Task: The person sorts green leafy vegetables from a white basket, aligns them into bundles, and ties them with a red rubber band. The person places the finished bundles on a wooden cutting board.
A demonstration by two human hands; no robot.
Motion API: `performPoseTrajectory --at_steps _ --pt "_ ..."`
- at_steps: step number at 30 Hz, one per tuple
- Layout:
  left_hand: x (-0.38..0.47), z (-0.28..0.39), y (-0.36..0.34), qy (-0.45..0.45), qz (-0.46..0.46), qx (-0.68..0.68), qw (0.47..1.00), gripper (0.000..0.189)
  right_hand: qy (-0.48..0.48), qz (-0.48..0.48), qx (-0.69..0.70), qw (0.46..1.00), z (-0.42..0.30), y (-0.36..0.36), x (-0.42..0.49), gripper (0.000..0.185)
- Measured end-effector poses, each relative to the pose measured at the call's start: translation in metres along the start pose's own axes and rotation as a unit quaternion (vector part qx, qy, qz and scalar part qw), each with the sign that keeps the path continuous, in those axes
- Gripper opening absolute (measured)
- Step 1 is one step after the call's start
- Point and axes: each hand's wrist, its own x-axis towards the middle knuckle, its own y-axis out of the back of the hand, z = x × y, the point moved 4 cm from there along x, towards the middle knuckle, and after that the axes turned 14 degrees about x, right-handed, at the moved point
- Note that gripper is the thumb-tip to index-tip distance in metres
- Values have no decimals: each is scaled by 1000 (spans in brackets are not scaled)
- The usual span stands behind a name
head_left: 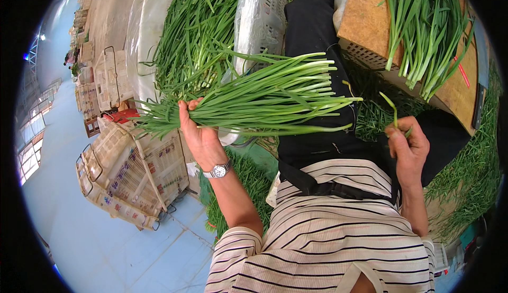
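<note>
My left hand (200, 136) is closed around a loose bundle of garlic chives (254, 98), its leafy tips sticking out to the left and its pale stem ends fanned to the right over my lap. Between the thumb and fingers of my right hand (408, 146) is a single yellowish chive leaf (392, 104), held apart from the bundle. Beyond the bundle, a plastic-lined white crate (260, 19) holds a large heap of loose chives (198, 35). At the upper right, more chives (428, 35) lie on a wooden board (363, 23).
A long knife (480, 90) rests along the board's right edge, near red ties (461, 72). Discarded leaves (468, 166) cover the floor at right. White plastic crates (135, 170) stand at left on the blue floor (79, 213). Bundled greens (246, 178) lie beside my left forearm.
</note>
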Motion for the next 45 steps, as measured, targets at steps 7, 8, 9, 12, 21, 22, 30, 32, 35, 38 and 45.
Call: performPoseTrajectory --at_steps 7,8,9,12,21,22,30,32,35,38,45 --pt "1 2 -4 19 -21 -15 999 26 285 -37 -432 855 -32 -9 0 25" --pt "0 2 -5 31 -32 -27 999 26 275 -29 -378 883 -30 -9 0 35" --pt "0 3 -6 19 -22 -14 999 26 295 -40 -340 892 -33 -15 -1 36" --pt "-2 4 -9 4 -5 4 1000 26 359 -77 -264 892 -42 -48 8 39" --pt "-2 5 -12 -34 13 19 999 24 418 -194 -200 865 -15 -110 40 25" --pt "-1 5 -13 -39 15 20 999 25 392 -184 -142 890 -15 -110 41 21" --pt "5 4 -19 -27 -21 29 999 22 32 -83 237 967 -4 -52 32 11" --pt "6 4 -22 -19 -15 21 999 23 43 -18 250 967 -13 -26 24 7" --pt "8 9 -23 -11 -7 16 1000 24 43 -35 203 978 -9 20 7 8" --pt "8 10 -27 -8 -20 19 1000 24 34 -38 -132 990 -5 39 -3 17" --pt "0 11 -34 -32 -40 49 998 24 382 -174 -236 876 -49 -80 12 37"
